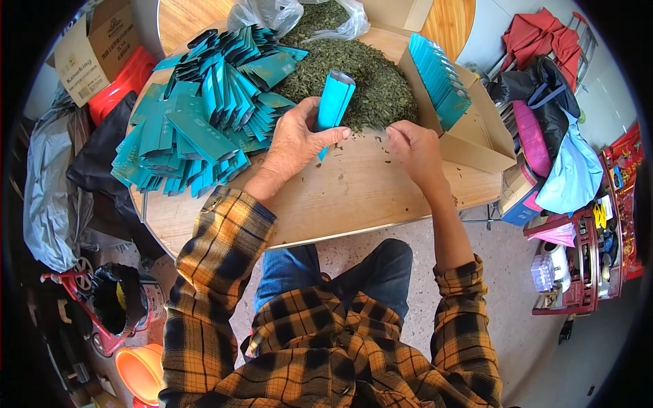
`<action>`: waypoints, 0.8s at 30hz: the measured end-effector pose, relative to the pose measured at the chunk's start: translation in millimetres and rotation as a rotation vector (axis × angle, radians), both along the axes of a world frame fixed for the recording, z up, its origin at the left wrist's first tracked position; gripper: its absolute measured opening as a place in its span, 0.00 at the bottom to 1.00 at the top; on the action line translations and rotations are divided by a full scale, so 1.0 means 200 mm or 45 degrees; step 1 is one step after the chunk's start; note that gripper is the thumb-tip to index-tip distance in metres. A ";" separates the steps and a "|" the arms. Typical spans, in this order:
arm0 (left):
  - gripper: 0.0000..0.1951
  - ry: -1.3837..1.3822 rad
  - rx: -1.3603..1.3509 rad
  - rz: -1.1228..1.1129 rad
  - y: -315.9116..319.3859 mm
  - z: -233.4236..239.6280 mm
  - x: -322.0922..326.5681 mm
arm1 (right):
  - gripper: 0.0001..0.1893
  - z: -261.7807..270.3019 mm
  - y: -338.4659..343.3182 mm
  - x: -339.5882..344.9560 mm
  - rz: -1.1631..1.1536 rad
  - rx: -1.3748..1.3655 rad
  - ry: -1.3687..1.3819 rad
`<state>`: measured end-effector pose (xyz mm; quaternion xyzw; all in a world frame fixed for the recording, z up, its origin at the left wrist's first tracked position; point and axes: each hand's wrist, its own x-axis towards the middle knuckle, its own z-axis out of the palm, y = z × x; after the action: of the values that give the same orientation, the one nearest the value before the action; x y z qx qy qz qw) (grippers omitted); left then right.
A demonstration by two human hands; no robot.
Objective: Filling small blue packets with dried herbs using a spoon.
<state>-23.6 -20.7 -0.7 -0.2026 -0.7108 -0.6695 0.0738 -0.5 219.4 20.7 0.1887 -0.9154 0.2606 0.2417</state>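
My left hand (293,145) grips a teal foil pouch (334,104), upright and slightly tilted, its mouth open at the top. Just beyond it lies a large heap of dried leaves (375,84) that look like loose tea. At the heap's near right edge is my right hand (416,153), thumb and fingers drawn together. A pale, blurred patch shows by its fingertips; I cannot tell whether it holds something. Many flat teal pouches (204,132) lie in an overlapping pile left of my left hand. On the right, a cardboard box (474,148) holds a row of similar pouches (441,84) on edge.
The wooden table (331,204) has scattered leaf bits near its front edge. A clear plastic bag (270,15) with more leaves sits at the back. Left are a carton (94,56) and an orange basin (140,372); right, a dark red wooden rack (586,265).
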 end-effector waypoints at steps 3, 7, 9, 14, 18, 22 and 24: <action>0.28 0.006 0.034 -0.017 0.00 0.00 0.00 | 0.08 -0.05 -0.01 -0.02 -0.016 -0.069 0.060; 0.28 0.020 0.006 -0.011 0.00 -0.01 -0.01 | 0.06 0.03 -0.02 0.03 -0.018 -0.150 0.178; 0.28 0.054 -0.016 0.004 0.00 -0.02 -0.01 | 0.06 0.11 -0.04 0.05 -0.022 -0.161 0.199; 0.28 0.054 0.023 -0.014 0.01 -0.02 -0.01 | 0.06 0.27 -0.08 0.07 0.131 -0.185 0.474; 0.28 0.056 -0.027 -0.009 0.00 -0.02 -0.01 | 0.09 0.38 -0.15 0.10 0.173 0.048 0.637; 0.28 0.044 -0.028 -0.004 0.00 -0.01 0.00 | 0.13 0.41 -0.17 0.10 0.285 0.271 0.771; 0.28 0.045 -0.029 0.007 0.00 -0.01 0.00 | 0.14 0.42 -0.18 0.10 0.293 0.342 0.770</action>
<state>-24.0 -21.0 -2.9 -0.2132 -0.7176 -0.6574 0.0858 20.4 183.3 104.6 0.3895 -0.8013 0.0957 0.4439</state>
